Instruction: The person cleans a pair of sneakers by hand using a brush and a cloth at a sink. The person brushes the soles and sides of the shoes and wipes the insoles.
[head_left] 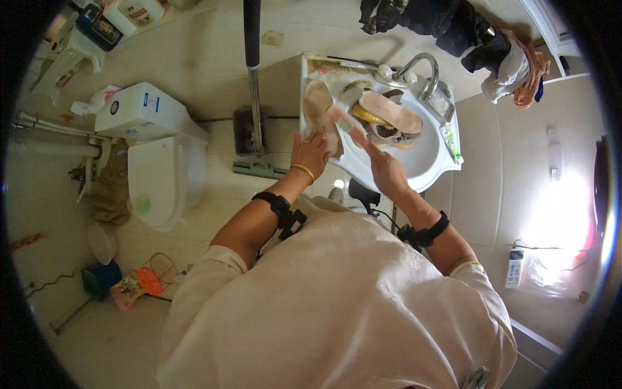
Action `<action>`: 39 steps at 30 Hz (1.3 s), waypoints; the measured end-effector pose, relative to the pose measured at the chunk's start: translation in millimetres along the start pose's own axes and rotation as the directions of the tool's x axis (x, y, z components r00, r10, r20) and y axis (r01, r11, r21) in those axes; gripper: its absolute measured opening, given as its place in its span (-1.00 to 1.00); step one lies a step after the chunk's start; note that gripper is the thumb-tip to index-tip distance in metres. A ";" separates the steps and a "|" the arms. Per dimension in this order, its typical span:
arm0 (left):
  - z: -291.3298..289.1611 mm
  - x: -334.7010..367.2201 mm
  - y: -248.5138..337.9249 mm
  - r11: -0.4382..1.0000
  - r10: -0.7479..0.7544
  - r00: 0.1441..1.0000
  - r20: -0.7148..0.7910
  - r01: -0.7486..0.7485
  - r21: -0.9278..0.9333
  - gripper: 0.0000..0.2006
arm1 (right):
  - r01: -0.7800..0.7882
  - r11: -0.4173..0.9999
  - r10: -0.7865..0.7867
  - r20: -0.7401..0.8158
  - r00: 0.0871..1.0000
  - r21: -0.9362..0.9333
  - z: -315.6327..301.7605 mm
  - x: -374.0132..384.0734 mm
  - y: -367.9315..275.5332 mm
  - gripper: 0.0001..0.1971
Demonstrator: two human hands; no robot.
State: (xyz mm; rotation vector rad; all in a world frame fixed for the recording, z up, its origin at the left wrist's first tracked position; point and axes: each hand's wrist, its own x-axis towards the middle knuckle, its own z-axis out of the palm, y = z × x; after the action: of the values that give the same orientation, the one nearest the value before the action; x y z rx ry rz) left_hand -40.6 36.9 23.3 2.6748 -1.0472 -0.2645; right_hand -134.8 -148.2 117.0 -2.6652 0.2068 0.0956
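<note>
A beige insole (317, 102) lies along the left ledge of the white washbasin (421, 152). My left hand (311, 153) rests on its near end, fingers stretched out and pressing down. In my right hand (389, 172) is a brush (351, 126) with a pinkish handle, its fingers wrapped round the near end. The brush is blurred, and its head reaches the insole's right edge. Inside the basin, another beige insole (395, 111) lies on top of shoes with yellow-edged soles (370, 117). Their lower parts are partly hidden.
A curved metal faucet (424, 59) rises behind the basin. Left of it stand a long-handled broom or mop (254, 97) and a white toilet (165, 175). Dark clothes (434, 19) hang at the upper right. A green-and-white tube (452, 141) lies on the basin's right rim.
</note>
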 end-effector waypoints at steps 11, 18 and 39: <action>-5.1 -4.7 -10.5 0.998 -0.038 0.993 0.110 0.032 0.054 -0.62 | -0.183 0.948 0.267 0.334 0.904 -0.262 -3.0 21.7 -53.2 -0.48; -14.2 3.4 -9.2 0.999 0.041 0.992 0.117 -0.042 0.012 -0.60 | -0.040 0.974 0.043 0.010 0.999 -0.221 60.7 116.5 10.4 -0.61; -18.7 15.2 -12.9 0.998 0.068 0.971 0.227 -0.065 -0.021 -0.57 | -0.637 0.770 0.611 -0.242 0.754 -0.040 -163.0 -26.2 163.4 -0.65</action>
State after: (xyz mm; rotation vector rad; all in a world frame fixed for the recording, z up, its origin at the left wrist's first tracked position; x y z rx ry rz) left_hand -16.5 38.8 36.1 2.6375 -1.1928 -0.5743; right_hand -181.7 -362.8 192.4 -2.5986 1.2057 0.0277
